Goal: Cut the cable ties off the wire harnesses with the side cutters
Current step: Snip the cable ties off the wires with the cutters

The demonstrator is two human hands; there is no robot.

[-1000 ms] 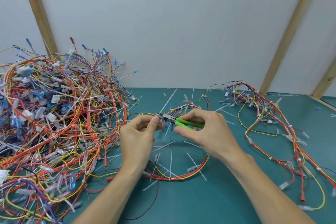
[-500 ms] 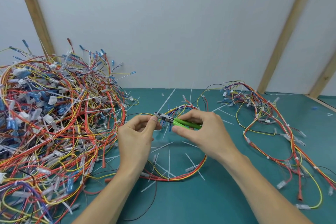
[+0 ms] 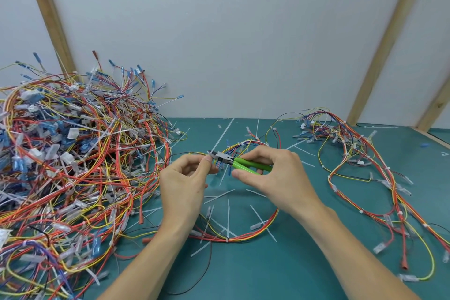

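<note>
A green tabletop [image 3: 304, 275] is running back to a pale wall [image 3: 231, 31], its far edge meeting the wall behind the side cutters and its right edge showing at the far right of the view. Left of the side cutters, a big heap of wire harnesses [image 3: 73, 165] is piling up against the wall and spreading toward the near edge of the view. Right of the side cutters, a smaller spread of harnesses [image 3: 365, 178] is trailing from the wall toward the near right corner. Bare green surface is lying open nearer the person than the side cutters, between the two forearms and to the right of them.

A looped harness [image 3: 243, 236] is lying under and around the hands, its near curve sitting on the tabletop below the side cutters. Cut cable ties [image 3: 227, 217] are lying scattered inside and around that loop.

The right hand [image 3: 275, 173] is gripping the green handles of the side cutters [image 3: 233, 161], fingers curled over them. The left hand [image 3: 182, 182] is pinching something at the cutter tips between thumb and forefinger; what it is pinching is too small to tell.
</note>
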